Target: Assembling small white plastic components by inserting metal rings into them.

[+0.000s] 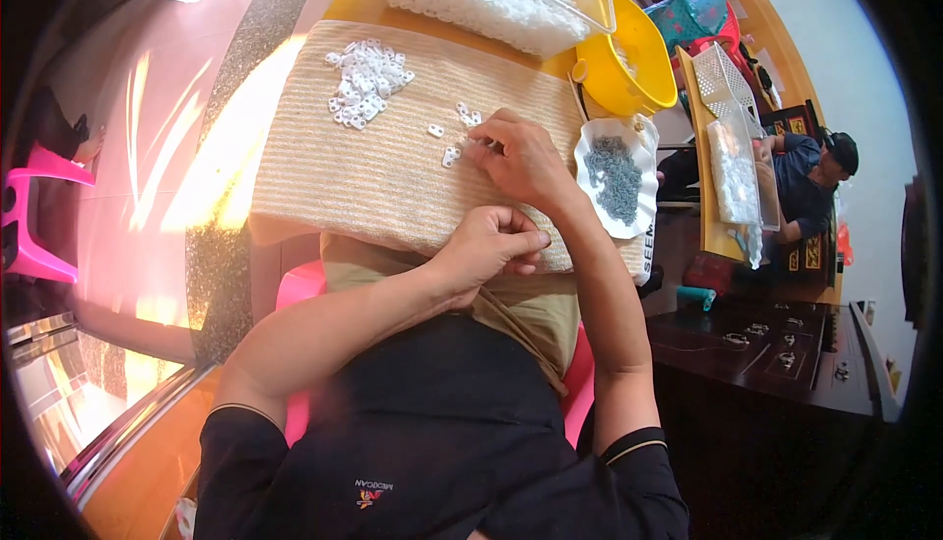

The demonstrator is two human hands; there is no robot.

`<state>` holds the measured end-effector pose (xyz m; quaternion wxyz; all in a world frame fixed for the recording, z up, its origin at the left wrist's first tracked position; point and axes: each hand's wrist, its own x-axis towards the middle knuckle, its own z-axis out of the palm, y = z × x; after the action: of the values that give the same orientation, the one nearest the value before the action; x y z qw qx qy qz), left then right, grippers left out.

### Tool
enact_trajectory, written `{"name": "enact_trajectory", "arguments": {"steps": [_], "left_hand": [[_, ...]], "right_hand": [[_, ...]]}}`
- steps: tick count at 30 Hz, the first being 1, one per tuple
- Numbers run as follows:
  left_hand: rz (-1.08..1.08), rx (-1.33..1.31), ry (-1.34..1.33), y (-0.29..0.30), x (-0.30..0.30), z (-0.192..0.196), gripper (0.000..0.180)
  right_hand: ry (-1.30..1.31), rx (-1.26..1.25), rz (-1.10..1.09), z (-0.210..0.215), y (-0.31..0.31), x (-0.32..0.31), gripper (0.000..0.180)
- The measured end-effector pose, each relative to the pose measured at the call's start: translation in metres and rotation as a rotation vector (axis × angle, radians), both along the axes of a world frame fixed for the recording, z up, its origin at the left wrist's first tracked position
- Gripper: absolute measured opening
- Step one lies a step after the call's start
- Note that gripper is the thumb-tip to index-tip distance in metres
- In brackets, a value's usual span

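Over the striped beige cloth (339, 181), my right hand (519, 155) is closed in a pinch just right of a few loose white plastic pieces. Anything between its fingertips is too small to make out. Nearest to it lie a white two-holed piece (451, 157), a single piece (435, 130) and a small cluster (469, 114). My left hand (494, 248) is closed, thumb against fingers, at the cloth's near edge; what it holds, if anything, is hidden. Farther left sits a pile of the same white pieces (368, 86). Small grey parts (616, 181) fill a white scalloped dish (589, 211) on the right.
A clear bin (589, 21) of white pieces stands at the back, beside a yellow bucket (629, 93). At the right, another person (807, 181) sits by a table with a clear box (737, 186). A pink stool (39, 211) stands on the floor at left.
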<state>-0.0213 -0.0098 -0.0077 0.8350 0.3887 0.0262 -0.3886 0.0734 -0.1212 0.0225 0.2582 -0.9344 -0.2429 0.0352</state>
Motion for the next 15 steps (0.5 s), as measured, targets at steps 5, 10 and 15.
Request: {"name": "enact_trajectory", "arguments": {"steps": [5, 10, 15], "left_hand": [[0.020, 0.029, 0.001, -0.001, -0.001, -0.003, 0.015], [0.030, 0.023, -0.022, -0.001, -0.002, -0.004, 0.014], [0.028, 0.022, -0.049, -0.004, -0.004, -0.001, 0.013]], "right_hand": [[-0.070, -0.012, 0.006, 0.004, 0.003, -0.004, 0.029], [-0.074, -0.059, 0.004, 0.002, 0.005, 0.003, 0.039], [-0.064, -0.139, 0.002, 0.006, 0.011, 0.017, 0.029]]}}
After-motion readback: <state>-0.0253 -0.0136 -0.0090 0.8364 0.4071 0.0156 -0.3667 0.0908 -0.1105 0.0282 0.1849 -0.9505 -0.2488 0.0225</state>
